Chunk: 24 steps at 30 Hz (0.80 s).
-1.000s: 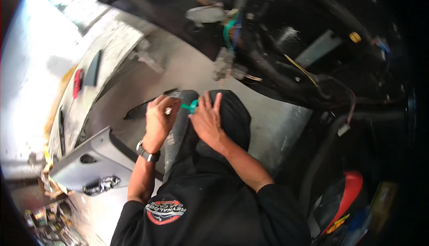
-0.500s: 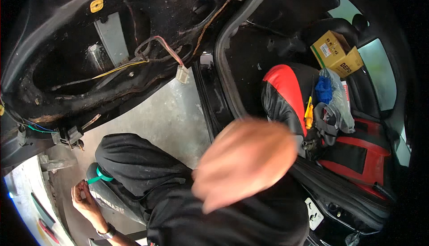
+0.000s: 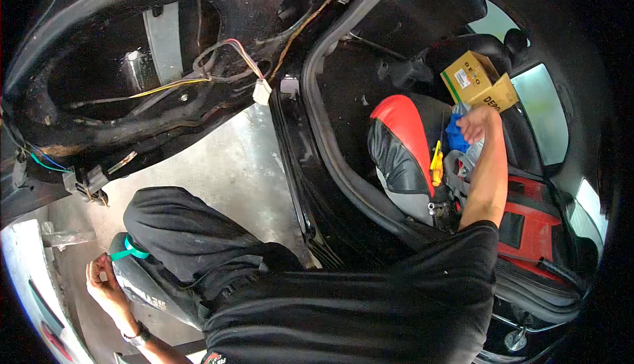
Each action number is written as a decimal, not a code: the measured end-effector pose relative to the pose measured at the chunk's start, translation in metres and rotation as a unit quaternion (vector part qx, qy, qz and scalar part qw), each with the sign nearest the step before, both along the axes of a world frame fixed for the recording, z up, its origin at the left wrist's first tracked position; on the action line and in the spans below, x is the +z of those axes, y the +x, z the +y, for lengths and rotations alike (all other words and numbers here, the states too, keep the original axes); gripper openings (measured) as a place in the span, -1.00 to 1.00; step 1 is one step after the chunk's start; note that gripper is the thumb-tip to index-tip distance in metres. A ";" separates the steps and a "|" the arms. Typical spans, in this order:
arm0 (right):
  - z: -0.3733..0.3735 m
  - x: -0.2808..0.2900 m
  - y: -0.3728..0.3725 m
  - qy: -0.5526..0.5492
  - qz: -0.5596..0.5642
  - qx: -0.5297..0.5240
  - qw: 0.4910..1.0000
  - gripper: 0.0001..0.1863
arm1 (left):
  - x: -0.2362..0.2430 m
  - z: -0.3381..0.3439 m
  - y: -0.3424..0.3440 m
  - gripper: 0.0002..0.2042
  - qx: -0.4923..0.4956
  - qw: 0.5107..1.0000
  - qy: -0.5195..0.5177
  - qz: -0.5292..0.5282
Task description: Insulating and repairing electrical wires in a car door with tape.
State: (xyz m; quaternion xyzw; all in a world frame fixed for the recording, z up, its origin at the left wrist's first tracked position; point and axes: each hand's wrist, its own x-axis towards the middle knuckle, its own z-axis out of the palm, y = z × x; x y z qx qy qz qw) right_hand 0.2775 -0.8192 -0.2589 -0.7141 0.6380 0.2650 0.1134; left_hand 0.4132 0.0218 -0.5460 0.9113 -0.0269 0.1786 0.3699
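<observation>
My left hand (image 3: 104, 278) pinches the end of a green tape (image 3: 135, 247), whose roll rests at my knees (image 3: 165, 218). My right hand (image 3: 481, 125) reaches onto the car seat with curled fingers, at a blue item (image 3: 456, 136) in a clear plastic bag; what the fingers hold, if anything, is hidden. A yellow screwdriver (image 3: 437, 166) lies just left of that arm, and an open cardboard box (image 3: 472, 80) is behind the hand.
The black inner door shell (image 3: 79, 73) with loose wires and a white connector (image 3: 261, 92) spans the upper left. The door opening's edge (image 3: 314, 126) divides it from red-and-black seats (image 3: 403, 133). A pale bench (image 3: 23, 258) stands at far left.
The view has swung right toward the car's interior. My right hand has left the tape and moved out to the seat. My left hand still has the tape, out to the left.
</observation>
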 end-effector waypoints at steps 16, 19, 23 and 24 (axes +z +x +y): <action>0.011 -0.096 -0.036 0.127 -0.081 -0.015 0.989 -0.42 | -0.016 0.008 -0.003 -0.87 0.015 0.999 -0.017 0.026; -0.037 -0.131 -0.047 0.227 -0.013 -0.092 0.970 -0.40 | -0.016 0.002 0.003 -0.87 0.003 0.999 -0.043 0.021; -0.059 -0.131 -0.056 0.138 0.054 -0.165 0.975 -0.49 | -0.021 0.000 0.013 -0.88 -0.020 0.998 -0.056 0.008; -0.030 -0.138 -0.031 0.083 -0.004 -0.057 0.995 -0.52 | -0.014 0.007 0.001 -0.88 0.002 0.999 -0.040 0.010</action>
